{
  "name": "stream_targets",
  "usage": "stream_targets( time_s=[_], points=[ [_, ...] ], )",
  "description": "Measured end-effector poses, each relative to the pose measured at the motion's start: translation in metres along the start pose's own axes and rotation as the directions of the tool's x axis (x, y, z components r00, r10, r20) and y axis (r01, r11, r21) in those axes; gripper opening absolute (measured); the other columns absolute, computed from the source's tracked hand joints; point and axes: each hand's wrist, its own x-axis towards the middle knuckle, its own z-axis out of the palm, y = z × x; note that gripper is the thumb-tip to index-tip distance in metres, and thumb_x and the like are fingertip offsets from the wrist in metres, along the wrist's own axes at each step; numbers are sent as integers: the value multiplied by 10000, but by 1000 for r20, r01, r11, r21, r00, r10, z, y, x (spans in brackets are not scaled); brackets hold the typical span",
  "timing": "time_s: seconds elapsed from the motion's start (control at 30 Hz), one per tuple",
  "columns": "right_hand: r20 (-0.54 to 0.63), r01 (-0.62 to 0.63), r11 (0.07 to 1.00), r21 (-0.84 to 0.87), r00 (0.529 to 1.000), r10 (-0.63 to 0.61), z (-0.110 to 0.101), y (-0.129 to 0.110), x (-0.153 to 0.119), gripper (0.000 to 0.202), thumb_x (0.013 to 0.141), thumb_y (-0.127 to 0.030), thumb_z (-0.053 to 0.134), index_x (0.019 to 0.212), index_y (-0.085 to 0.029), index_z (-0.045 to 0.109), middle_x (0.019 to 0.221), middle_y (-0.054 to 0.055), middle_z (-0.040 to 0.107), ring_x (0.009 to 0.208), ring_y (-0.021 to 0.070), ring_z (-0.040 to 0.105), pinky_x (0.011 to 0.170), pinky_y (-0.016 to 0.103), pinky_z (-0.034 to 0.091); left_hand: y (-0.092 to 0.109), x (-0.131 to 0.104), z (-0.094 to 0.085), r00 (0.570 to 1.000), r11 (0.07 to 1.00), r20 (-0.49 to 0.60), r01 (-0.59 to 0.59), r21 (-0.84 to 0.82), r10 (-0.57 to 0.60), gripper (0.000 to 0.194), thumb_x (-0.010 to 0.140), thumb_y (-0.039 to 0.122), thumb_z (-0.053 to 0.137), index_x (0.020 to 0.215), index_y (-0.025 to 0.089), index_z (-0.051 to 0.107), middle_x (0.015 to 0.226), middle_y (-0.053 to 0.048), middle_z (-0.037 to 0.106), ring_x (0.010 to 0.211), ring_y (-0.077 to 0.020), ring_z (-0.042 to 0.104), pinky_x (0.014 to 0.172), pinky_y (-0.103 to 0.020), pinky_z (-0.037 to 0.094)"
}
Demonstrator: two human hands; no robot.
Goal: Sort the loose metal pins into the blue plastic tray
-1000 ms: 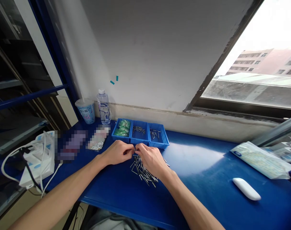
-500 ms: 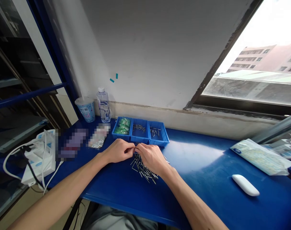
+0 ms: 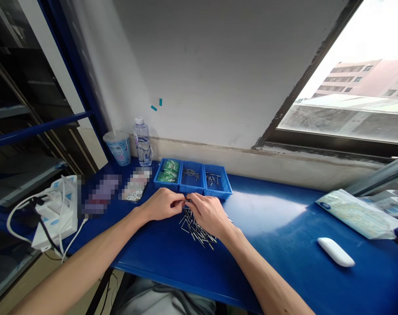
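My left hand (image 3: 163, 204) and my right hand (image 3: 208, 211) meet fingertip to fingertip just in front of the blue bins. Both are closed in a pinch around something thin and dark, too small to make out. Under and beside my right hand lies a loose pile of thin metal pins (image 3: 199, 232). Behind the hands, three joined blue bins stand in a row: the left bin (image 3: 157, 182) holds green-and-clear packets, while the middle bin (image 3: 192, 190) and the right bin (image 3: 225, 192) hold some metal pins.
On the left are a paper cup (image 3: 119, 149), a water bottle (image 3: 142, 142), a small bag (image 3: 135, 187) and a white power strip (image 3: 56, 218) with cables. A white oval object (image 3: 336, 252) and a plastic packet (image 3: 356, 214) lie on the right of the blue table (image 3: 271, 249).
The hands stay together at nearly the same place, with the right fingers slightly shifted. The whole view has moved very slightly.
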Motion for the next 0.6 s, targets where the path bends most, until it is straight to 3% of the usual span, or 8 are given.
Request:
stream_targets(
  time_s=[0.23,0.43,0.6],
  points=[
    [-1,2,1000,6,1000,-2,1,-1,0,247,1108,-210,427,952,-199,619,816,17,697,634,137,601,589,269,291,1,0,0,1000,1000,6,-10,1,10,246,926,138,543,686,180,574,584,34,555,525,-105,462,572,-255,284],
    [-2,8,1000,25,1000,-8,0,-3,0,243,1115,-234,423,1001,-199,635,842,24,705,652,141,603,595,257,305,-2,0,3,1000,1000,13,-4,5,4,258,926,148,560,670,178,544,586,36,548,528,-104,461,574,-257,275],
    [-98,37,999,3,994,-37,0,6,0,282,1096,-198,408,936,-195,640,778,17,688,613,140,589,606,269,326,1,0,-8,999,997,30,13,71,-15,211,988,232,584,802,193,678,630,22,618,566,-124,538,591,-263,304]
  ],
)
